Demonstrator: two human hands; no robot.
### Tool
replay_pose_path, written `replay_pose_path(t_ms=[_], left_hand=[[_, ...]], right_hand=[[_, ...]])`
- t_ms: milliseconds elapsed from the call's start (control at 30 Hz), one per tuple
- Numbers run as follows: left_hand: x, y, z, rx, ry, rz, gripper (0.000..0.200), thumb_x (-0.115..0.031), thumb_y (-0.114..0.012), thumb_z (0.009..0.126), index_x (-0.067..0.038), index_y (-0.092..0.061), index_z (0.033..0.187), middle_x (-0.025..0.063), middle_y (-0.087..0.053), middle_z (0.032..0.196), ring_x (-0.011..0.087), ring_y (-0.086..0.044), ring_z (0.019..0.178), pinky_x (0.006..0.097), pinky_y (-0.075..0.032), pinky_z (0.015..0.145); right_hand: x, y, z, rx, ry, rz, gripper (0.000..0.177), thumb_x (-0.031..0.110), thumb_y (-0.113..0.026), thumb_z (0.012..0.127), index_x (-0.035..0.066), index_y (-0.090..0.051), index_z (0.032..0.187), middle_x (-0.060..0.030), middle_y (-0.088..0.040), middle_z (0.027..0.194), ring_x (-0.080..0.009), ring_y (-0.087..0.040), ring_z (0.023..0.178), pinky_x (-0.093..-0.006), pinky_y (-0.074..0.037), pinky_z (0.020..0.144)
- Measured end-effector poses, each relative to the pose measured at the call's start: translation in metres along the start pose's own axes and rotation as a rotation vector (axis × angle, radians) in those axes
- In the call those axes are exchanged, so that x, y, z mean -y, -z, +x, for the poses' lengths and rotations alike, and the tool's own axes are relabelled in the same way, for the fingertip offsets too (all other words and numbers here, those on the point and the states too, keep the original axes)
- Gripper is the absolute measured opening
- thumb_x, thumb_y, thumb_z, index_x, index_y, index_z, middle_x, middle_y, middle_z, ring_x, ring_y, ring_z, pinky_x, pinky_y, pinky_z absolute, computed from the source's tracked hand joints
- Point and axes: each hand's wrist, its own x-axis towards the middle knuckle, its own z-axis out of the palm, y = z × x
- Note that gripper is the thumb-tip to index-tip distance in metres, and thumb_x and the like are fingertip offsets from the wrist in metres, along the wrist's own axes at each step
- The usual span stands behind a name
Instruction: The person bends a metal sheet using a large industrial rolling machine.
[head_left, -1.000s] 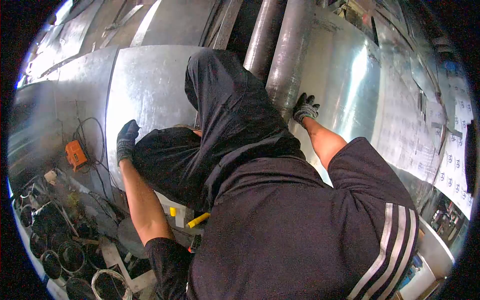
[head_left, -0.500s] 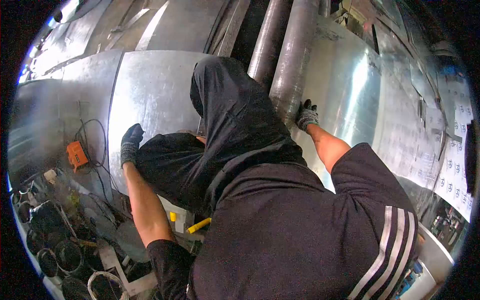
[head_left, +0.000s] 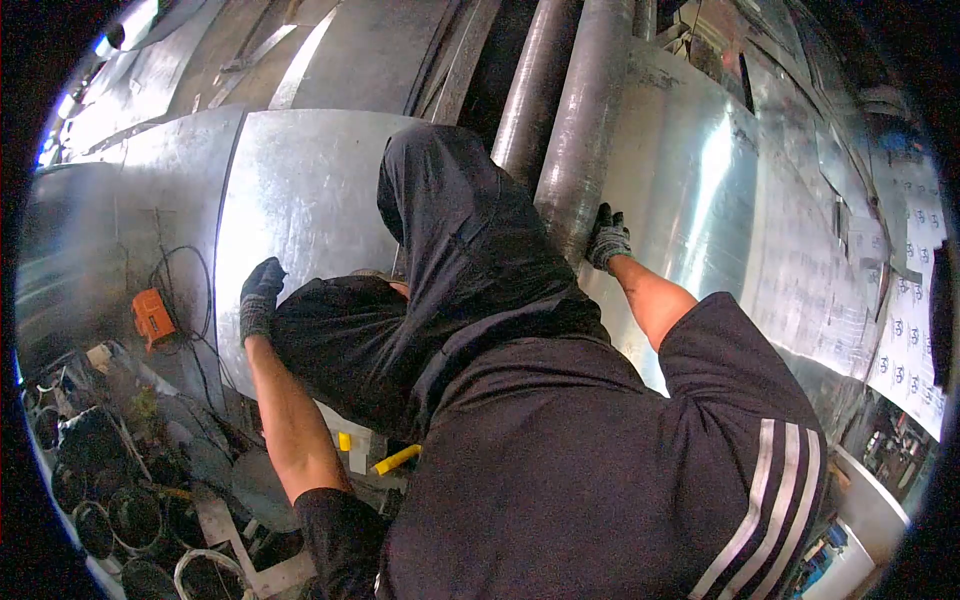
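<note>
My left hand (head_left: 262, 297), in a dark knitted glove, rests at the left side of a pale metal sheet (head_left: 310, 190), close beside my bent knee (head_left: 330, 310). Its fingers point forward and look extended, close together. My right hand (head_left: 608, 240), in a grey and black glove, lies with fingers stretched out on a shiny curved metal sheet (head_left: 670, 190). Just left of that hand runs a long steel roller (head_left: 585, 120). A second, darker roller (head_left: 535, 100) lies parallel to it. My trouser leg covers the middle of the pale sheet.
An orange tool or box (head_left: 153, 318) with black cables sits at the left. Below it are metal rings (head_left: 135, 515) and scrap. A yellow handle-like piece (head_left: 398, 460) lies near my waist. White sheeting with printed marks (head_left: 905, 330) stands at the right.
The view has shifted slightly, so most things appear a little lower or further left. Both hands stay in about the same places on the metal.
</note>
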Motion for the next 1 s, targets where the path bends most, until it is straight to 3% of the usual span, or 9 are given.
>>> replay_pose_path(t_ms=[267,333,367,633,733,1000], left_hand=[[-0.002,-0.004,-0.005,-0.044,-0.010,-0.024,0.046,-0.037,-0.068,0.094,-0.009,-0.065,0.130,0.0040,-0.071,0.106,0.0191,-0.063,0.089,0.0384,-0.050,0.083],[-0.003,-0.004,-0.005,-0.054,-0.018,-0.042,0.045,-0.037,-0.068,0.094,-0.009,-0.065,0.130,0.0034,-0.071,0.105,0.0184,-0.062,0.088,0.0374,-0.050,0.081],[-0.004,-0.004,-0.004,-0.043,-0.014,-0.022,0.045,-0.038,-0.068,0.094,-0.009,-0.065,0.129,0.0026,-0.071,0.104,0.0178,-0.062,0.087,0.0362,-0.049,0.079],[0.001,-0.004,-0.002,-0.057,-0.011,-0.044,0.043,-0.037,-0.068,0.096,-0.008,-0.066,0.128,0.0017,-0.070,0.099,0.0159,-0.060,0.085,0.0329,-0.049,0.077],[-0.001,-0.004,-0.005,-0.045,-0.052,-0.060,0.043,-0.036,-0.067,0.097,-0.006,-0.066,0.128,0.0027,-0.070,0.099,0.0167,-0.061,0.086,0.0328,-0.050,0.079],[-0.004,-0.005,-0.003,-0.070,-0.013,0.053,0.043,-0.034,-0.064,0.098,-0.004,-0.065,0.128,0.0071,-0.071,0.106,0.0188,-0.063,0.089,0.0331,-0.052,0.081]], right_hand=[[0.001,-0.002,0.000,-0.012,-0.006,0.020,0.112,0.045,-0.079,0.074,0.004,-0.016,0.157,-0.0171,-0.020,0.164,-0.0461,-0.020,0.148,-0.0569,-0.029,0.115],[0.004,0.011,-0.003,0.138,-0.024,0.007,0.108,0.040,-0.068,0.081,0.005,-0.002,0.160,-0.0203,-0.011,0.166,-0.0483,-0.014,0.150,-0.0563,-0.022,0.119],[0.006,0.015,-0.006,0.152,-0.020,0.018,0.107,0.038,-0.068,0.081,0.006,-0.001,0.160,-0.0199,-0.010,0.166,-0.0477,-0.013,0.150,-0.0559,-0.022,0.119],[0.008,0.014,-0.006,0.145,-0.022,0.015,0.104,0.030,-0.067,0.081,0.005,-0.004,0.160,-0.0187,-0.010,0.166,-0.0473,-0.012,0.150,-0.0566,-0.021,0.119],[0.012,0.019,-0.009,0.120,-0.002,-0.038,0.109,0.036,-0.079,0.076,0.002,-0.016,0.157,-0.0202,-0.016,0.164,-0.0466,-0.018,0.149,-0.0571,-0.028,0.115],[0.009,0.014,-0.009,0.118,-0.019,-0.035,0.111,0.034,-0.082,0.073,0.006,-0.017,0.159,-0.0175,-0.008,0.167,-0.0458,-0.013,0.151,-0.0580,-0.027,0.116]])
